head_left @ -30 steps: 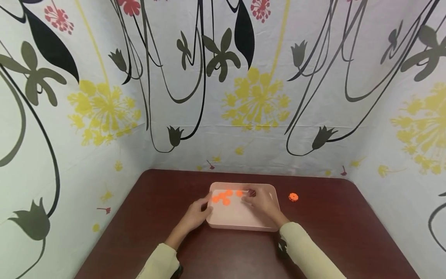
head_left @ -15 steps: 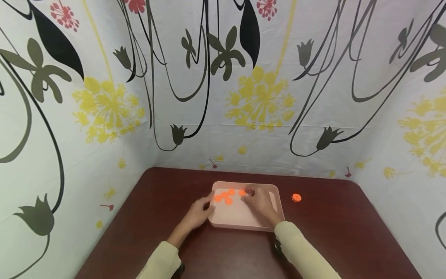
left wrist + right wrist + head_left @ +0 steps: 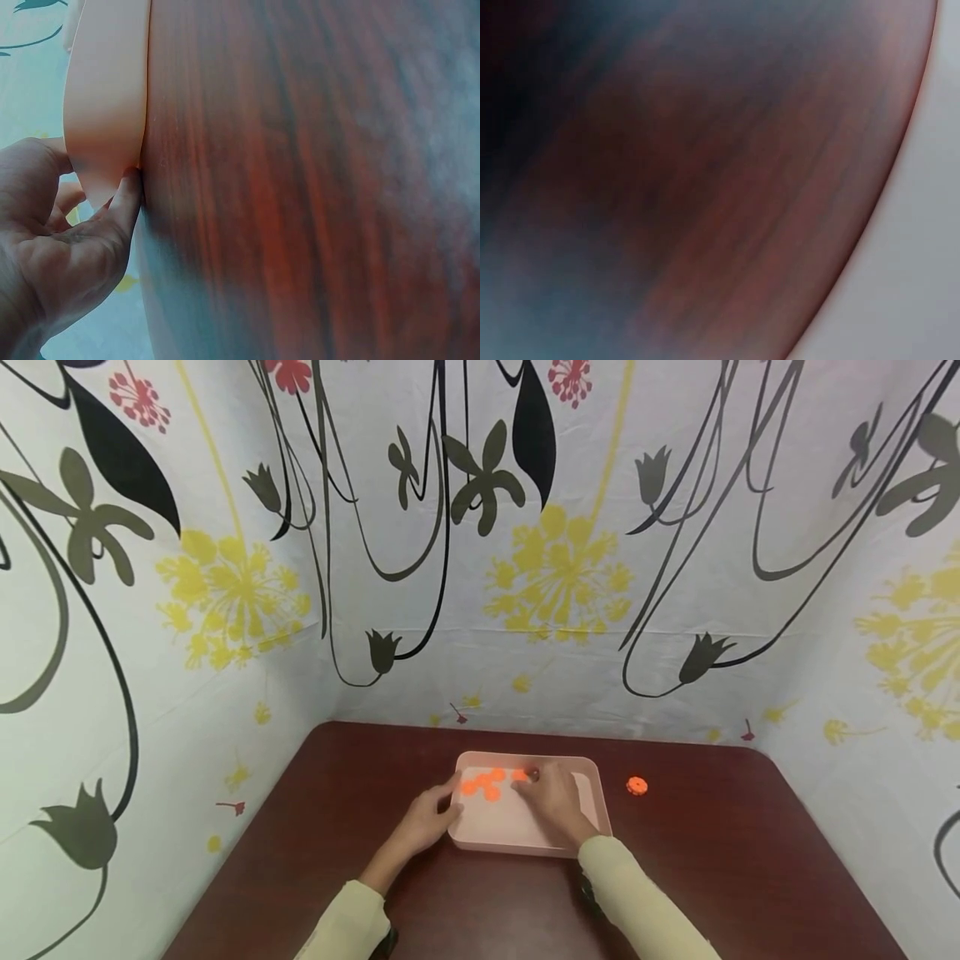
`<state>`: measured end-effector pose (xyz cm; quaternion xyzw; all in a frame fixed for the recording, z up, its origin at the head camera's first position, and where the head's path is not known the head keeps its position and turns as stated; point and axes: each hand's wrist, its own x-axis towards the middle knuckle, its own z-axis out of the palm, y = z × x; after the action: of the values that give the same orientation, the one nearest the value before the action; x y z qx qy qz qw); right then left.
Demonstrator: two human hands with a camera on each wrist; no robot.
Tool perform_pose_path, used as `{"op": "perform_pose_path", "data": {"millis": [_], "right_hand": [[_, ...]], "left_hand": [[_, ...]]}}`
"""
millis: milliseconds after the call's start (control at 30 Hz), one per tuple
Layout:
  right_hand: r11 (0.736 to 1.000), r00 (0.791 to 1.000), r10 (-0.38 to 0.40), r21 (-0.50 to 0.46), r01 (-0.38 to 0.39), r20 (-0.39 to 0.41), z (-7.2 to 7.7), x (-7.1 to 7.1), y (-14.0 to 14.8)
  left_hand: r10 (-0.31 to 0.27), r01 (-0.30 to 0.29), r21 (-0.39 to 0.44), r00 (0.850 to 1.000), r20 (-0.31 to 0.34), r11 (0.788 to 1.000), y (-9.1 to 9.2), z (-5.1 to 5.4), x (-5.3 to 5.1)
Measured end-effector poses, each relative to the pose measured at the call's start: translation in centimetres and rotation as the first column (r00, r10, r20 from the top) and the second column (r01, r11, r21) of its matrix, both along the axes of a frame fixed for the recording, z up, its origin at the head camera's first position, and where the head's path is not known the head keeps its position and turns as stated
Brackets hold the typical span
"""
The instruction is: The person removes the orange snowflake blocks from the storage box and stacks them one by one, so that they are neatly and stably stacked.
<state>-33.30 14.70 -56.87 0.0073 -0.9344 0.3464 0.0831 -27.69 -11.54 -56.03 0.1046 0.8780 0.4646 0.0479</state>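
Observation:
A shallow pink tray (image 3: 510, 835) lies on the table in the head view. On its left side my left hand (image 3: 420, 821) grips the tray; the left wrist view shows the thumb pressed against the tray wall (image 3: 109, 90) and fingers behind it. Several flat orange discs (image 3: 483, 782) lie grouped in the tray's back left part. Over the tray, my right hand (image 3: 555, 797) has curled fingers and appears to pinch another orange disc (image 3: 519, 774), partly covered by the fingertips. Something small and dark shows at those fingertips, too small to identify. The right wrist view shows no hand.
To the tray's right, an orange notched round piece (image 3: 637, 786) lies on the dark red-brown table (image 3: 697, 860). Floral-printed cloth walls (image 3: 465, 602) stand behind the table and along both sides. The right wrist view shows only blurred table surface (image 3: 705, 187) and its edge.
My right hand has shifted slightly left over the tray, covering more of the orange disc at its fingertips. The left hand keeps its hold. The camera view has shifted a little.

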Motion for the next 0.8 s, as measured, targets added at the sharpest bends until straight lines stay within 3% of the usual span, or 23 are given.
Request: {"op": "perform_pose_path", "data": {"millis": [500, 800], "right_hand": [[0.994, 0.999, 0.048, 0.098, -0.047, -0.009, -0.07, -0.69, 0.18], [0.992, 0.994, 0.107, 0.066, -0.107, 0.002, -0.10, -0.64, 0.89]], "left_hand": [[0.008, -0.008, 0.002, 1.000, 0.017, 1.000, 0.04, 0.02, 0.02], [0.018, -0.018, 0.002, 1.000, 0.024, 1.000, 0.15, -0.06, -0.06]]}}
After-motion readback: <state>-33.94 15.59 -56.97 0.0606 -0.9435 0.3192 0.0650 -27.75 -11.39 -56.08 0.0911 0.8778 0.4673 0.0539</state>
